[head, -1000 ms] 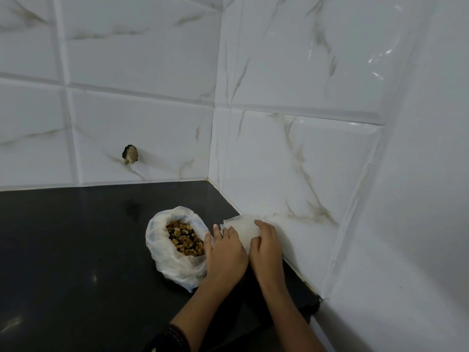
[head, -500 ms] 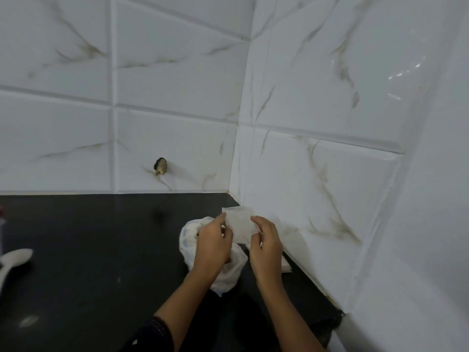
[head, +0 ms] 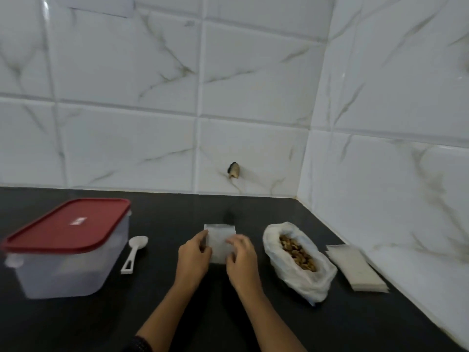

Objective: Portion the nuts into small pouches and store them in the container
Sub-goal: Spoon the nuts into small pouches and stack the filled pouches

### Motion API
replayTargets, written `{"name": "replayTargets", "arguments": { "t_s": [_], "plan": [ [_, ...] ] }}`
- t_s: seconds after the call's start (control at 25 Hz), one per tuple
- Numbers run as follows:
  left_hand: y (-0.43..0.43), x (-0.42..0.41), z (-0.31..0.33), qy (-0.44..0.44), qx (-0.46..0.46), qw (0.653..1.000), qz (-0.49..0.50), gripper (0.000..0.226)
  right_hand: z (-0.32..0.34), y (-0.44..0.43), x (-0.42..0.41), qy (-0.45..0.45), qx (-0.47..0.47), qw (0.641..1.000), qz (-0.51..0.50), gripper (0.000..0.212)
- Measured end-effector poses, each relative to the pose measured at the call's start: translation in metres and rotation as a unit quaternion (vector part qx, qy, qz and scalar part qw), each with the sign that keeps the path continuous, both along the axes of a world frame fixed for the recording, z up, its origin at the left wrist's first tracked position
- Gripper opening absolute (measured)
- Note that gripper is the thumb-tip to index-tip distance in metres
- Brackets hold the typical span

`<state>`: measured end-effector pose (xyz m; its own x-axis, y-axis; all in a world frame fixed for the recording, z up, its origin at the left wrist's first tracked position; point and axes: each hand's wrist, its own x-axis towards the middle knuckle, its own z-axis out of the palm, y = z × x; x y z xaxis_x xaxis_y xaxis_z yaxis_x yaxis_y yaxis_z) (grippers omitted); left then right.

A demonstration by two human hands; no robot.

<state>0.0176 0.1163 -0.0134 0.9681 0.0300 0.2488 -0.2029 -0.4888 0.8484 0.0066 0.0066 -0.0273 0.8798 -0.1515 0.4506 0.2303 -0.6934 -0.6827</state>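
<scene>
Glossy white tiles with grey marble veins on the back wall (head: 127, 138) and side wall (head: 393, 97), which meet in a corner. Shiny black bench (head: 177, 209) below. A small dark stub (head: 233, 170) sticks out of the back wall (no clue what it is).

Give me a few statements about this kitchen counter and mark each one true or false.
1. The container has its red lid on. True.
2. The white spoon lies inside the bag of nuts. False: it lies on the black counter, beside the container.
3. The left hand and right hand both hold one small pouch. True.
4. The bag of nuts is tied shut. False: its mouth is open and the nuts show.
5. The stack of spare pouches lies left of the container. False: it lies to the right of the bag, near the side wall.
</scene>
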Motion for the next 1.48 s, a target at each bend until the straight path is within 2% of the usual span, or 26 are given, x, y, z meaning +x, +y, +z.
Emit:
{"name": "replayTargets", "arguments": {
  "t_s": [0.16,0.36,0.52,0.6,0.72,0.8,0.84,0.88,0.96,1.0,1.04,1.2,1.32,1.4,1.48],
  "plan": [
    [-0.002,0.013,-0.017,0.040,0.056,0.997,0.018,0.047,-0.008,-0.004,0.015,0.046,-0.009,0.999,0.003,0.030],
    [-0.007,0.016,-0.024,0.027,0.131,0.990,0.037,0.044,-0.015,-0.004,0.019,0.070,-0.048,0.996,0.006,0.026],
    [-0.003,0.010,-0.018,0.016,0.165,0.984,0.061,0.042,-0.015,-0.004,0.019,0.065,-0.032,0.997,-0.005,0.026],
    [0.005,0.006,-0.011,-0.003,0.168,0.980,0.102,0.041,-0.014,-0.003,0.015,0.038,-0.020,0.999,-0.024,0.025],
    [0.031,0.001,-0.001,-0.022,0.173,0.960,0.220,0.045,0.000,0.008,0.004,-0.063,-0.029,0.997,-0.027,0.027],
    [0.050,0.000,0.002,0.004,0.153,0.946,0.285,0.049,0.012,0.031,0.004,-0.037,0.062,0.996,0.049,0.029],
    [0.057,-0.001,0.001,0.020,0.145,0.944,0.297,0.051,0.018,0.046,0.006,0.024,0.155,0.982,0.104,0.028],
    [0.062,0.000,0.000,0.032,0.138,0.944,0.297,0.051,0.023,0.063,0.011,0.104,0.261,0.947,0.155,0.027],
    [0.070,0.001,-0.005,0.045,0.123,0.951,0.281,0.052,0.026,0.092,0.022,0.247,0.418,0.850,0.207,0.021],
    [0.073,0.004,-0.008,0.047,0.106,0.954,0.275,0.053,0.024,0.102,0.027,0.293,0.448,0.817,0.212,0.020],
    [0.077,0.006,-0.011,0.051,0.080,0.958,0.269,0.053,0.021,0.109,0.031,0.321,0.453,0.804,0.212,0.021],
    [0.081,0.011,-0.008,0.065,-0.107,0.958,0.258,0.044,0.014,0.122,0.043,0.322,0.443,0.806,0.226,0.029],
    [0.077,0.010,-0.002,0.073,-0.239,0.944,0.217,0.049,0.013,0.121,0.041,0.295,0.408,0.836,0.217,0.028],
    [0.068,0.007,0.002,0.045,-0.271,0.947,0.169,0.043,0.013,0.116,0.040,0.234,0.369,0.881,0.181,0.021],
    [0.054,0.005,0.005,0.013,-0.252,0.961,0.113,0.032,0.016,0.101,0.041,0.148,0.358,0.911,0.141,0.016]
  ]
}}
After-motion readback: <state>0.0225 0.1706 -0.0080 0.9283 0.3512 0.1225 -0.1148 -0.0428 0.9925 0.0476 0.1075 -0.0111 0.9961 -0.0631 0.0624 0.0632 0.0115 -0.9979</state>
